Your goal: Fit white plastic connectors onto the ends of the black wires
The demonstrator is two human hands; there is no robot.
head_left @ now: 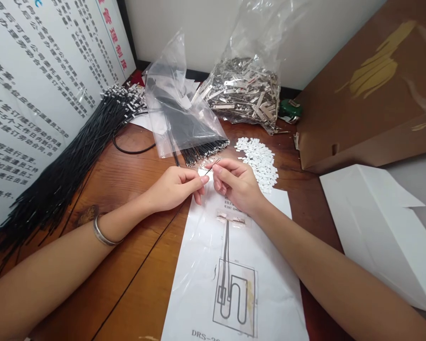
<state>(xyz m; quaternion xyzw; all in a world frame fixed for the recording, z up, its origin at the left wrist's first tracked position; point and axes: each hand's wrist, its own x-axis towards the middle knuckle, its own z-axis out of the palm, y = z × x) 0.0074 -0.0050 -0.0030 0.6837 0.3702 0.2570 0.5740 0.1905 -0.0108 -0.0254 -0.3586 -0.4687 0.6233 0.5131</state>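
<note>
My left hand pinches a thin black wire close to its end, and the wire trails down across the table to the lower left. Close beside it, my right hand has thumb and index finger pressed together at the tip of the same wire. What exactly lies at the right fingertips is too small to make out. Both hands hover over the top of a printed drawing sheet. Just behind them lies a bundle of black wires with metal ends, partly inside a clear plastic bag.
White connector housings are heaped right of the hands. Behind stands a clear bag of metal strips. A long bundle of black wires with white ends lies left. A brown box and a white folded carton stand right.
</note>
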